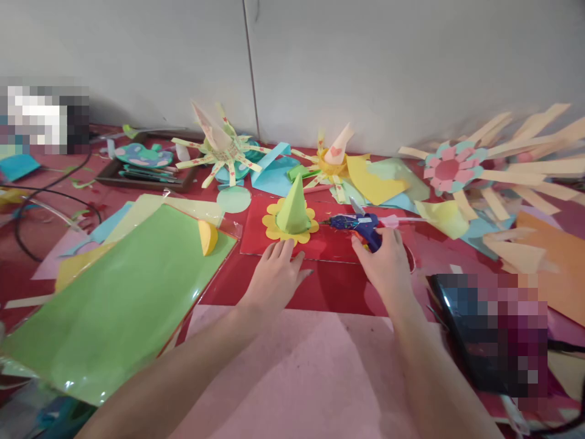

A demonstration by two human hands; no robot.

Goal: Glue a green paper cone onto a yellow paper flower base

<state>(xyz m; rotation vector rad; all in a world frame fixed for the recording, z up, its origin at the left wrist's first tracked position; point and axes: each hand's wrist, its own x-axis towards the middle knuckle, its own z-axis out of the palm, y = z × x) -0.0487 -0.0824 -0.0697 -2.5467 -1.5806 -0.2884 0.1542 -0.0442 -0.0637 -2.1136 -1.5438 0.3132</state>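
Note:
A light green paper cone (293, 210) stands upright on a yellow paper flower (270, 232), which lies on a red board (252, 241). The fingers of my left hand (275, 274) reach the flower's near edge, stretched out with the thumb apart; whether they press on it I cannot tell. To the right, my right hand (387, 259) is closed around a dark blue hot glue gun (363, 223). Its nozzle points left, close to the flower's right edge. A glue stick sticks out of its rear. Behind the gun lies a small metal blade (356, 206).
Green paper in a clear sleeve (123, 292) covers the left, with a yellow folded piece (208, 238) on it. Several paper-strip flowers (223, 152) line the wall. A tray (146, 180) holds pencils. A black phone-like device (475, 329) lies at right; pink paper (297, 372) is in front.

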